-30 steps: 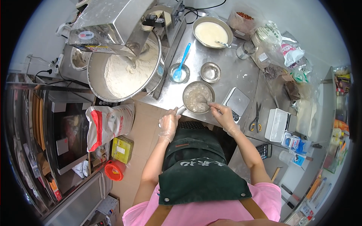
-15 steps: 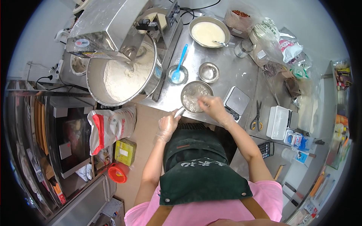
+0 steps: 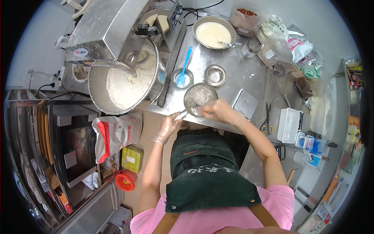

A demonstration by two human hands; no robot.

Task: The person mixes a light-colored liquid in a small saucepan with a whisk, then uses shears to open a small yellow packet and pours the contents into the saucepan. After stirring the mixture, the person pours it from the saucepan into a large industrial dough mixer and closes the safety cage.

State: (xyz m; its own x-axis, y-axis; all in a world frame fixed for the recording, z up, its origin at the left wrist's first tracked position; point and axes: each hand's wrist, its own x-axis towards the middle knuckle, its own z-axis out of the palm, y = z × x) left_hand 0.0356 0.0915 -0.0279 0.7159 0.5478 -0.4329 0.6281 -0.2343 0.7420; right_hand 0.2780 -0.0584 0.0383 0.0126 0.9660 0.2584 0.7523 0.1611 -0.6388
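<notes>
My left hand (image 3: 170,125), in a thin clear glove, is closed round the pale handle (image 3: 181,114) of a small metal saucepan (image 3: 200,94). The pan sits at the front edge of the steel table, with whitish, wet-looking stuff across its bottom. My gloved right hand (image 3: 219,112) is over the pan's near right rim, fingers bent together and slightly blurred. What those fingers hold, if anything, cannot be made out. Just beyond the pan are a small metal bowl (image 3: 215,75) and another bowl (image 3: 188,82) with a blue spatula (image 3: 183,74) resting in it.
At the left, a mixer (image 3: 105,33) stands over a large bowl of flour (image 3: 128,87). A basin of creamy liquid (image 3: 214,34) is at the back. To the right are a scale (image 3: 245,103), scissors (image 3: 267,119), a white tray (image 3: 289,125) and several bags. A flour sack (image 3: 117,134) stands lower left.
The saucepan has shifted slightly left along with my left hand. My right hand has moved from over the pan's right side toward its near rim.
</notes>
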